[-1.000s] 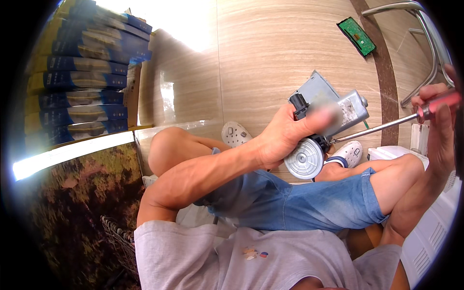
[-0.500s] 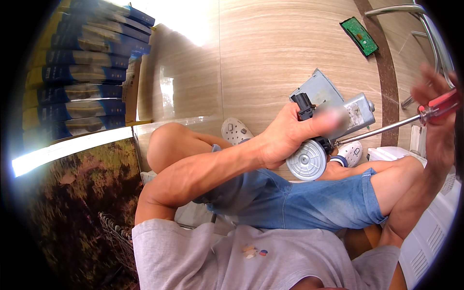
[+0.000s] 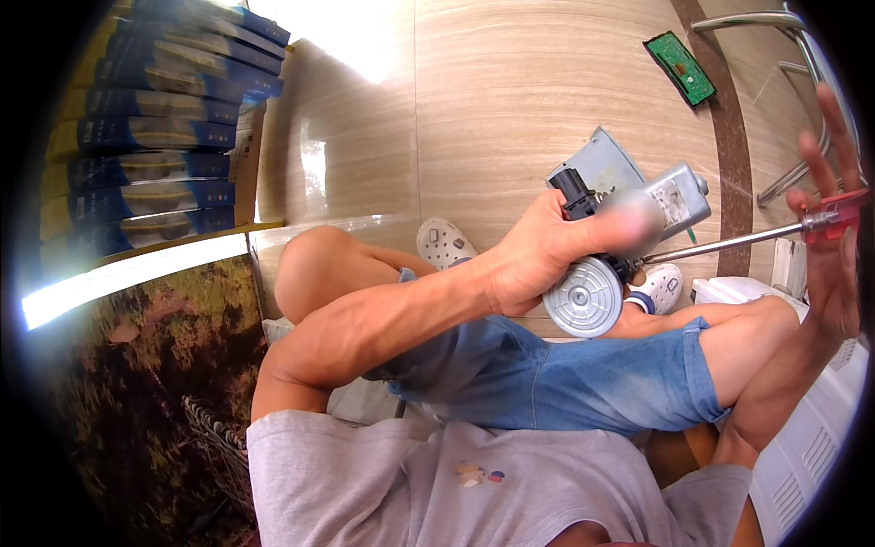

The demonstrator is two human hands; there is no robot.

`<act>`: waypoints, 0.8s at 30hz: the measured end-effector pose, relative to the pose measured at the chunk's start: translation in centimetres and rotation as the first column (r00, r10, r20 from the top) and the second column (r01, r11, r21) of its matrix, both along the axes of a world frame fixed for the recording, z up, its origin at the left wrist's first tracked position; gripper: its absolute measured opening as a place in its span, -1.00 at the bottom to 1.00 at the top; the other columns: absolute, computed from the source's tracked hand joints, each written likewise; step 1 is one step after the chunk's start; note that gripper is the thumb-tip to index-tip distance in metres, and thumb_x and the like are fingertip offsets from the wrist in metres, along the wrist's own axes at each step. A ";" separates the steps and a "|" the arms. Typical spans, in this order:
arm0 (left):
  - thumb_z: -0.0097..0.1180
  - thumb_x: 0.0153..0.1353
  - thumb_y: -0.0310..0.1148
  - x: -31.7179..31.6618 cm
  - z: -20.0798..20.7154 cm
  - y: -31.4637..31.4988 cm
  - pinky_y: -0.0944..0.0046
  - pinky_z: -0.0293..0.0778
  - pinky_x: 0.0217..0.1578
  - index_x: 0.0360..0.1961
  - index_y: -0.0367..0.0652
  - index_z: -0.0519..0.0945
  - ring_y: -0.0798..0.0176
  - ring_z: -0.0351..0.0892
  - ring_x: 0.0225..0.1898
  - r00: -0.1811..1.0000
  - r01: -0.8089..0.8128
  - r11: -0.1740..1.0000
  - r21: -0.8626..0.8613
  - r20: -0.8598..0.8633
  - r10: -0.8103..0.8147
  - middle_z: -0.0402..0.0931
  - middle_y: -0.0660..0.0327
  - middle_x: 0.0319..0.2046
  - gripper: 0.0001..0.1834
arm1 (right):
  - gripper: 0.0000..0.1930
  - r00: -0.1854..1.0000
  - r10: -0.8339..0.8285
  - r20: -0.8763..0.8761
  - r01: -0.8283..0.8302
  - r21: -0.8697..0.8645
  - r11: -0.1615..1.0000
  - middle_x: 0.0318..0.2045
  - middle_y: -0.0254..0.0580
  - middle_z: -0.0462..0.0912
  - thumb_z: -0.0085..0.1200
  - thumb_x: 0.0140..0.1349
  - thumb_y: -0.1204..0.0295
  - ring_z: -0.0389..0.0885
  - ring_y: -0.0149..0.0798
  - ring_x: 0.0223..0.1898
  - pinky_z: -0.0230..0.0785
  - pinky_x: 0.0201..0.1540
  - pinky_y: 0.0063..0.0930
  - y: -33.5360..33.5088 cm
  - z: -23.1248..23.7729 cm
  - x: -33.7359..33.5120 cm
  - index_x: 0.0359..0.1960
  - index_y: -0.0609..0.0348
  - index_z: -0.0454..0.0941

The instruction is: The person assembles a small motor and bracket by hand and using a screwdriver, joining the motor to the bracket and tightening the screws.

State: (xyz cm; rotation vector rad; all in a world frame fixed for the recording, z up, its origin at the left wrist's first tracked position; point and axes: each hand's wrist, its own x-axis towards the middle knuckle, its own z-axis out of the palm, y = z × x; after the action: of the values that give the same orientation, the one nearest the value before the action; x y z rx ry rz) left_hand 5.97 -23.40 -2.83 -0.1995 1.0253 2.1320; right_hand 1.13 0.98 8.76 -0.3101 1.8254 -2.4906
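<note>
My left hand is closed around a motor-like unit. A silver metal housing, a black plastic connector and a round grey ribbed disc show around the hand. At the far right my right hand has the red handle of a screwdriver against its palm. Several of its fingers stretch upward, apart from the handle. The long metal shaft runs leftward to the black part of the unit beside the disc, where the exact contact is too small to make out.
Beyond the unit a grey metal plate lies on the tiled floor, and farther off a green circuit board. Blue and yellow boxes are stacked at the left. Metal chair legs stand at the upper right, white slatted plastic at the lower right.
My right hand's fingers have spread and stretched upward around the screwdriver handle, and the handle has shifted slightly down. My left hand and the unit have moved a little to the right.
</note>
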 end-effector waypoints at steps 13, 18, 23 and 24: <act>0.36 0.19 -0.01 -0.1 0.3 0.2 0.23 0.66 -0.31 0.08 -0.33 0.50 0.23 0.67 -0.31 0.998 0.030 0.999 0.045 -0.053 -0.028 0.62 0.02 -0.26 -0.35 | -0.47 0.974 0.196 -0.114 -0.200 -0.025 0.980 -0.11 0.25 0.69 0.24 0.29 0.44 0.77 0.12 -0.18 0.78 -0.22 -0.17 2.6 -1.7 -1.8 0.26 0.10 0.33; 0.36 0.19 -0.01 -0.1 0.5 0.6 0.23 0.65 -0.29 0.06 -0.33 0.50 0.23 0.66 -0.31 0.999 0.013 0.999 0.042 -0.030 -0.012 0.62 0.03 -0.26 -0.36 | -0.46 0.896 0.265 -0.355 -0.117 0.387 0.914 0.07 0.32 0.59 0.22 0.30 0.47 0.66 0.26 0.03 0.73 -0.07 0.07 7.0 -2.7 -3.3 0.29 0.09 0.32; 0.35 0.20 -0.02 0.0 0.3 0.4 0.21 0.65 -0.25 0.05 -0.34 0.51 0.21 0.67 -0.30 1.000 0.002 1.000 0.029 -0.008 -0.001 0.61 0.05 -0.30 -0.38 | -0.47 0.939 0.321 -0.122 -0.339 -0.169 0.926 0.12 0.38 0.55 0.22 0.31 0.42 0.70 0.18 0.00 0.72 -0.05 0.01 3.2 -2.3 -2.0 0.27 0.13 0.32; 0.35 0.21 -0.03 -0.1 0.2 0.4 0.20 0.65 -0.25 0.04 -0.35 0.51 0.20 0.67 -0.30 1.000 0.000 0.999 0.032 -0.006 0.001 0.61 0.04 -0.30 -0.38 | -0.47 0.914 0.368 -0.171 -0.385 -0.074 0.920 0.15 0.40 0.51 0.21 0.32 0.44 0.69 0.19 0.01 0.71 -0.03 0.02 4.1 -2.7 -2.6 0.29 0.13 0.30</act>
State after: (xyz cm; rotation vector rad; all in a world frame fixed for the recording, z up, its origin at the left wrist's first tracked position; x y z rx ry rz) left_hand 5.92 -22.99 -2.67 -0.1777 0.9942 2.1494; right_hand -1.51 5.08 6.07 -0.7991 1.4996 -2.3452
